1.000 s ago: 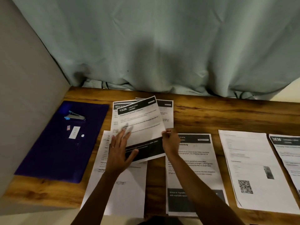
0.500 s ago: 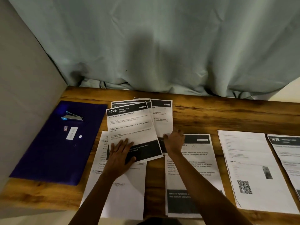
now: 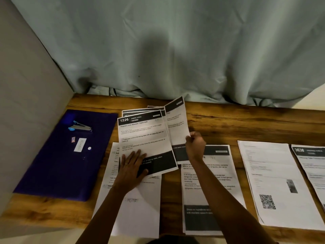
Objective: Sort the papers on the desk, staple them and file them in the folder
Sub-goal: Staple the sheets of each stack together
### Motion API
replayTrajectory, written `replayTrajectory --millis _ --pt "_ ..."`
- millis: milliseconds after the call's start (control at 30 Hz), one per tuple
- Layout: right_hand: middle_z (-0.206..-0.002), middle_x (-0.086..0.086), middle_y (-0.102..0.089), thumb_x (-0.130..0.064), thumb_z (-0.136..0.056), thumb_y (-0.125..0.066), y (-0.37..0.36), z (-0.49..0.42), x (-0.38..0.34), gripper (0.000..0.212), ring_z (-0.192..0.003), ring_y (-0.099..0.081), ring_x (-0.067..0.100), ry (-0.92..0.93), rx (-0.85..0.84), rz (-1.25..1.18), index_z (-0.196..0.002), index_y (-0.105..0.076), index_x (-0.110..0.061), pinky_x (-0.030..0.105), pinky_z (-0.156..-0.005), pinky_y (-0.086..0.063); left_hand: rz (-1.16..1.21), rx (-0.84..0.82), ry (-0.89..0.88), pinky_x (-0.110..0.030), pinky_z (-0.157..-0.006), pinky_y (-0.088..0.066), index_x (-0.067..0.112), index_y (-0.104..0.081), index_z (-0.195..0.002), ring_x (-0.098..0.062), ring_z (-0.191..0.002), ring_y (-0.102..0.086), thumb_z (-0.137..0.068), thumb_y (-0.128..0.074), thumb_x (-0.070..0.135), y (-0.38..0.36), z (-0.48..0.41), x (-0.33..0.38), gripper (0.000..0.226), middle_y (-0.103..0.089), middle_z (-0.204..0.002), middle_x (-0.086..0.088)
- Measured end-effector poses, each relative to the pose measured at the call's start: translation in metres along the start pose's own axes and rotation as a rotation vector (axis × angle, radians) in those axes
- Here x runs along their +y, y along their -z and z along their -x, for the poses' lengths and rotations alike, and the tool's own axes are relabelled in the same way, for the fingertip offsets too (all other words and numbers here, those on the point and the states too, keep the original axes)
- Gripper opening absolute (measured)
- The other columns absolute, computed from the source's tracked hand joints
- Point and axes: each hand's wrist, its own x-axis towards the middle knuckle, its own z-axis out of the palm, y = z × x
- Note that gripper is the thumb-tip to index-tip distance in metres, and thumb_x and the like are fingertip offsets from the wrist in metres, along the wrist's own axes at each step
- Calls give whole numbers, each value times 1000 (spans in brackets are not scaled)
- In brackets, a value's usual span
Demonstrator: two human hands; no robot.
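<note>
A sheet headed "1226 Dining Area" (image 3: 143, 136) lies on top of a small stack at the desk's middle. My left hand (image 3: 131, 169) presses flat on its lower part, fingers straight. My right hand (image 3: 195, 146) pinches the right edge of another printed sheet (image 3: 176, 124) and lifts that side off the desk. More printed sheets lie below: one under my left arm (image 3: 139, 208), one under my right arm (image 3: 205, 217). A dark blue folder (image 3: 58, 166) lies at the left with a blue stapler (image 3: 80, 127) on it.
A white sheet with a QR code (image 3: 274, 182) and a sheet headed "3638" (image 3: 311, 161) lie at the right. A small staple box (image 3: 80, 144) rests on the folder. A grey wall stands at the left and a grey curtain hangs behind the wooden desk (image 3: 237, 124).
The "1226" sheet was laid down onto the stack and my left hand moved onto its lower part. My right hand took the sheet to its right by the edge and raised it.
</note>
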Motion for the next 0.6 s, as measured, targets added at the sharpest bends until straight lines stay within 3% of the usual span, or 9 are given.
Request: replayTrajectory --millis 67,167,267,333,500,600 --pt "-89 5 -61 -10 -92 -57 13 -2 -6 8 -84 -59 16 16 15 -105 -97 -60 -4 22 -73 -52 9 5 -2 -40 -113 16 29 -17 -150 -18 -145 5 -71 10 83 0 0 0 99 -6 -158 2" --pt "-98 5 -62 -12 -92 -58 34 -11 -14 15 -89 -57 13 -50 24 -96 -106 -61 -5 10 -68 -41 12 -4 -9 -40 -113 17 29 -17 -150 -17 -144 6 -72 6 84 1 1 0 98 -8 -159 1" --pt "-104 3 -62 -15 -92 -59 57 -22 -23 21 -97 -57 13 -120 51 -77 -111 -61 -9 19 -81 -42 18 -9 -3 -41 -113 16 27 -20 -150 -19 -145 4 -79 -13 73 4 1 1 85 -11 -159 -1" --pt "-105 1 -61 -16 -91 -59 73 -27 -29 23 -100 -56 14 -140 94 -79 -113 -61 -9 23 -86 -41 20 -6 -2 -42 -113 14 26 -22 -150 -20 -146 2 -80 -14 69 4 0 2 82 -12 -159 -2" --pt "-106 5 -67 -17 -91 -60 111 -38 -37 15 -100 -62 20 -93 161 -132 -105 -64 -13 33 -94 -47 29 22 4 -42 -113 14 26 -24 -150 -22 -147 -2 -71 13 83 5 0 3 104 -14 -159 -2" --pt "-102 5 -69 -18 -89 -61 129 -42 -35 11 -96 -65 21 -66 124 -152 -100 -64 -18 44 -93 -51 65 25 19 -41 -113 15 26 -25 -149 -22 -147 -2 -73 13 81 10 1 6 101 -14 -159 -1"
